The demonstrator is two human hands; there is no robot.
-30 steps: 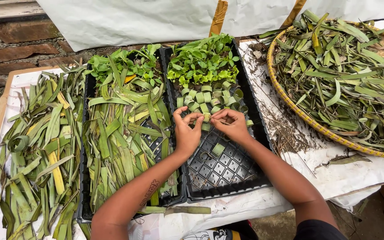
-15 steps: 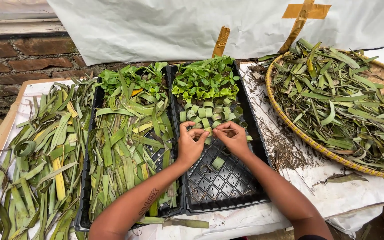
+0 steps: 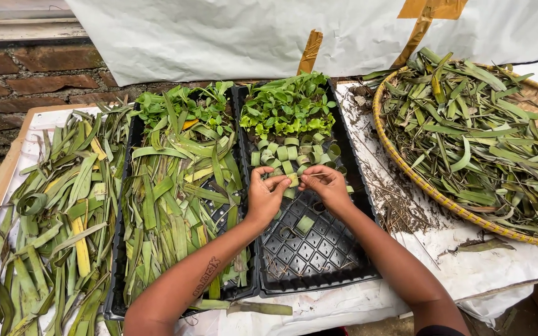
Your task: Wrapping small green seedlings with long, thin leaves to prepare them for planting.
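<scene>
- No packages, labels, signs or screens anywhere in view.
- Closest thing: two strips of brown tape on the white sheet (image 3: 231, 37) at the back, one (image 3: 309, 53) above the black trays, one (image 3: 420, 18) crossed near the top right. Both are plain, with no print.

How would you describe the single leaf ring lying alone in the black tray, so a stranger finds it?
Find the right black tray, under both hands. Below the right hand, one pale green leaf ring lies alone on bare cells, apart from the packed rings beside the seedlings.
</scene>
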